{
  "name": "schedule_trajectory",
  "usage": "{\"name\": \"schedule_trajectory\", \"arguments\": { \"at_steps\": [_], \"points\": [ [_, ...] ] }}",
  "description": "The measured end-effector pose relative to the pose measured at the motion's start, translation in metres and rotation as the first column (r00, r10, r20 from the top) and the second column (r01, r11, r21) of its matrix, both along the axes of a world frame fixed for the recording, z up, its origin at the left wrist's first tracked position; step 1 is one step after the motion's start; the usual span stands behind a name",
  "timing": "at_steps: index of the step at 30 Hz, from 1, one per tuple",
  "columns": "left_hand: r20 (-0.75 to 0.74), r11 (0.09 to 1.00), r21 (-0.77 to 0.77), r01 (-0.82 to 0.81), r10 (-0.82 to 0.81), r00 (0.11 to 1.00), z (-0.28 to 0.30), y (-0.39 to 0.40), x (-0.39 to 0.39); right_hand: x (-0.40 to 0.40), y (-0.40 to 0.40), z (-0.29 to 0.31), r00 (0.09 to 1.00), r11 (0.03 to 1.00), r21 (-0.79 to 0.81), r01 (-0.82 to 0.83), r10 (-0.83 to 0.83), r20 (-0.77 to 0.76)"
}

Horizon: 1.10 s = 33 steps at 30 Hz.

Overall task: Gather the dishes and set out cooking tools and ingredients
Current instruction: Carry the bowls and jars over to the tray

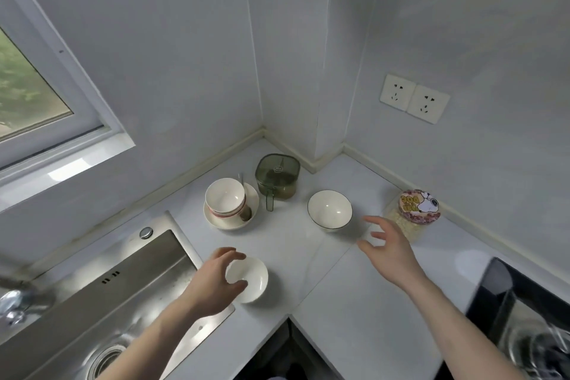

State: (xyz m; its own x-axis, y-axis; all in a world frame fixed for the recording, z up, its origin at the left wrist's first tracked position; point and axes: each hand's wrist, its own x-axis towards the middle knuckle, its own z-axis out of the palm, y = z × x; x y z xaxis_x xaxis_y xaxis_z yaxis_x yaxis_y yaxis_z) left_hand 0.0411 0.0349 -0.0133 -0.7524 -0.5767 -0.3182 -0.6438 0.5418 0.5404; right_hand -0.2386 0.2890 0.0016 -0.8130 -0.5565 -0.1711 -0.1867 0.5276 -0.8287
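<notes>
We are seeing only part of the sink [129,281] at the near left, and the dark stove [521,302] at the near right is running off the frame. Our left hand [212,281] is curling over the small white bowl [254,279] beside the sink; whether its fingers are gripping the rim, we cannot tell. Our right hand [390,251] is hovering with fingers spread wide, just short of the dark-rimmed bowl [330,210]. Farther left, stacked bowls [226,197] are leaning on a plate [216,220], a spoon handle [241,180] pointing away, beside the green lidded container [277,176]. The contents of the jar [416,210] at the right are looking blurred
</notes>
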Motion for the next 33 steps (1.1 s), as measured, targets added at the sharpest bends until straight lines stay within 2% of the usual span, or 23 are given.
{"name": "schedule_trajectory", "arguments": {
  "at_steps": [4,7,11,13,16,19,23,26,33],
  "points": [
    [0.025,0.999,0.015,-0.047,0.047,0.999,-0.008,-0.002,-0.016,-0.017,-0.008,-0.015,0.998,0.989,0.135,-0.059,0.058,0.016],
    [0.106,0.991,0.057,-0.122,0.116,0.988,-0.024,-0.006,-0.014,-0.021,-0.028,-0.032,0.989,0.975,0.207,-0.081,0.054,0.135],
    [0.203,0.948,0.16,-0.275,0.241,0.949,-0.046,-0.006,-0.003,-0.031,-0.061,-0.061,0.898,0.979,0.203,0.019,-0.105,0.427],
    [0.211,0.915,0.217,-0.34,0.296,0.932,-0.053,0.0,-0.001,-0.036,-0.074,-0.073,0.844,0.969,0.211,0.131,-0.221,0.489],
    [0.172,0.812,0.35,-0.468,0.435,0.884,-0.062,0.004,-0.001,-0.043,-0.091,-0.082,0.799,0.94,0.252,0.231,-0.331,0.502],
    [0.201,0.7,0.462,-0.545,0.516,0.833,-0.07,0.006,-0.002,-0.05,-0.106,-0.092,0.781,0.928,0.292,0.231,-0.356,0.514],
    [0.234,0.592,0.538,-0.6,0.579,0.781,-0.075,0.009,-0.003,-0.05,-0.117,-0.096,0.728,0.926,0.314,0.209,-0.361,0.583],
    [0.235,0.552,0.56,-0.617,0.609,0.758,-0.074,0.011,-0.006,-0.049,-0.12,-0.09,0.709,0.93,0.315,0.189,-0.351,0.612],
    [0.23,0.53,0.558,-0.639,0.641,0.732,-0.078,0.003,-0.012,-0.009,-0.08,-0.079,0.707,0.956,0.252,0.153,-0.284,0.648]
  ]
}}
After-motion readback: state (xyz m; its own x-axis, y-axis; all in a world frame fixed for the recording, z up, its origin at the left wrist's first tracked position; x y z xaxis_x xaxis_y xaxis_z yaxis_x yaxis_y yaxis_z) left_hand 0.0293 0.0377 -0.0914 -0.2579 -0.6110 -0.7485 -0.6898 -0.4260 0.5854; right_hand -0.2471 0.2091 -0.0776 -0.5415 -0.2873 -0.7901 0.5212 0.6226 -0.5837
